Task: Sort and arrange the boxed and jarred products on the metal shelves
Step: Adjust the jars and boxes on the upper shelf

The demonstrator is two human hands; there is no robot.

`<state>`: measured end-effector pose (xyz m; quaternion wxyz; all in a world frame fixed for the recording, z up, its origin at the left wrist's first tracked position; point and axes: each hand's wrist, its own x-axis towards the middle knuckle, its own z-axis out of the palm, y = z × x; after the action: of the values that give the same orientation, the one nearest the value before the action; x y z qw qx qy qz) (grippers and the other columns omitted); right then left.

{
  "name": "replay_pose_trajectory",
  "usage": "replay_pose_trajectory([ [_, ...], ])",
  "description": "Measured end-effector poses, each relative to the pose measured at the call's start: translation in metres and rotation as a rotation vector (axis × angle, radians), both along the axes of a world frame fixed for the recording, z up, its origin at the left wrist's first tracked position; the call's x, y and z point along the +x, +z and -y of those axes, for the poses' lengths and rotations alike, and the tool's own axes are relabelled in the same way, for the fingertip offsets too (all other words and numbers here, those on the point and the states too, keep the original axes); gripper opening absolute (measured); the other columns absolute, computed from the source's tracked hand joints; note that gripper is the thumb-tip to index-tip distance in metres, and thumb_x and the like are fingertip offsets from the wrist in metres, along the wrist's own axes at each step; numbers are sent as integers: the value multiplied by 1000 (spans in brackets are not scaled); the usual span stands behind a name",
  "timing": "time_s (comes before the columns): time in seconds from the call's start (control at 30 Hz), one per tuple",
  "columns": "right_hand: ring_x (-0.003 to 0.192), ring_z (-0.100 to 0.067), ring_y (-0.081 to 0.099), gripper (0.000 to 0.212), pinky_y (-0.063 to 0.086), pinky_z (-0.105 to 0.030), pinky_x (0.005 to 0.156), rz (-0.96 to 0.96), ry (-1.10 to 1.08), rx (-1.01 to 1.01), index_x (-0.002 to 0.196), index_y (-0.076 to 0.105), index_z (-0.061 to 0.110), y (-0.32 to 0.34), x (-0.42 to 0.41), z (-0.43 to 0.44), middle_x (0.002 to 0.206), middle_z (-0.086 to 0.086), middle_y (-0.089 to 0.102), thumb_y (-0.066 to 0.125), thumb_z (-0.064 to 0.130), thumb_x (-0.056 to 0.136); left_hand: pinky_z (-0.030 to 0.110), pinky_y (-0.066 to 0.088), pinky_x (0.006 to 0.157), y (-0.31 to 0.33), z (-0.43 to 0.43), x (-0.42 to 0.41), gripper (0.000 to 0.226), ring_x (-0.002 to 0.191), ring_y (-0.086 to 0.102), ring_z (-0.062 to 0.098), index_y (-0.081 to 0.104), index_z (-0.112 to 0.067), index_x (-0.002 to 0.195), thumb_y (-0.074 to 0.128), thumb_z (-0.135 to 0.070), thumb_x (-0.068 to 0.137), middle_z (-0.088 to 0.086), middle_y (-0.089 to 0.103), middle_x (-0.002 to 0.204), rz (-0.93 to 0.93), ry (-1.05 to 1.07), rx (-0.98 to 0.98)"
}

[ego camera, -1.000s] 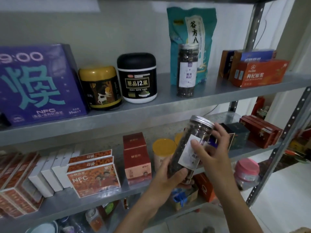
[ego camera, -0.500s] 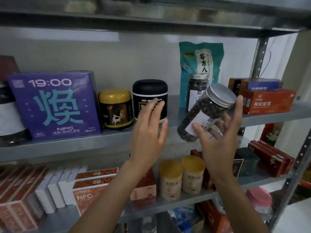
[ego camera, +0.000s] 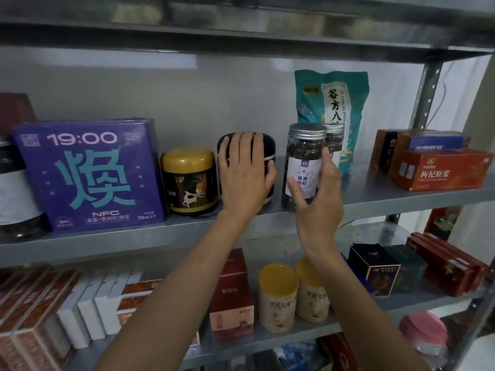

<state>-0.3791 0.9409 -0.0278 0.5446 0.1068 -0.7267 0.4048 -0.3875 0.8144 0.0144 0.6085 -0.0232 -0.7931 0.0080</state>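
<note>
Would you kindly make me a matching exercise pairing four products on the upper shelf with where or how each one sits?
Things:
1 purple box
2 black jar
3 front clear jar
4 teal pouch

States:
A held by the right hand
B upright at the back
C farthest left of the four
D under the left hand

Pairs: 1-C, 2-D, 3-A, 4-B

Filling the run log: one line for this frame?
left hand: flat on black jar | right hand: grips clear jar, upright on shelf
</note>
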Motion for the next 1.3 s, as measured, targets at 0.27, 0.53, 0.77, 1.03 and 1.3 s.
replay_pose_trajectory([
  [0.27, 105, -27, 36, 51, 36, -44, 89, 47, -178, -67, 129, 42, 18, -28, -22, 12, 117, -27, 51, 54, 48, 90, 47, 34, 109, -4, 1, -6, 46, 116, 55, 32, 60, -1, 123, 59, -27, 84, 18, 62, 121, -69, -2, -6],
  [0.53, 124, -24, 35, 57, 30, -46, 105, -2, -4, -283, 136, 43, 8, -19, -24, -9, 130, -26, 41, 50, 45, 93, 47, 35, 108, -3, 1, -6, 46, 116, 56, 32, 62, -2, 122, 59, -27, 83, 17, 63, 120, -83, -2, -2],
  [0.77, 140, -24, 34, 61, -9, -49, 118, 442, 10, 25, 141, 44, 21, -18, -39, -50, 141, -5, 51, 57, 53, 90, 48, 36, 109, -2, 1, -4, 46, 116, 56, 33, 61, -1, 122, 58, -27, 84, 18, 62, 121, -71, -8, -11],
  [1.03, 122, -21, 43, 58, 23, -52, 116, 323, 155, -164, 134, 54, 14, -28, 12, -60, 120, 4, 58, 67, 44, 86, 49, 28, 115, -3, 2, 2, 48, 129, 48, 37, 53, 0, 134, 49, -28, 95, 23, 53, 135, 4, -60, -17],
  [1.3, 96, 0, 68, 47, 53, -11, 74, 498, 635, -418, 116, 66, 32, -111, 121, -64, 105, 20, 72, 82, 45, 73, 26, 50, 91, -87, -60, 87, 47, 105, 62, 12, 56, -22, 128, 32, -51, 99, 0, 66, 112, 144, -945, 877],
])
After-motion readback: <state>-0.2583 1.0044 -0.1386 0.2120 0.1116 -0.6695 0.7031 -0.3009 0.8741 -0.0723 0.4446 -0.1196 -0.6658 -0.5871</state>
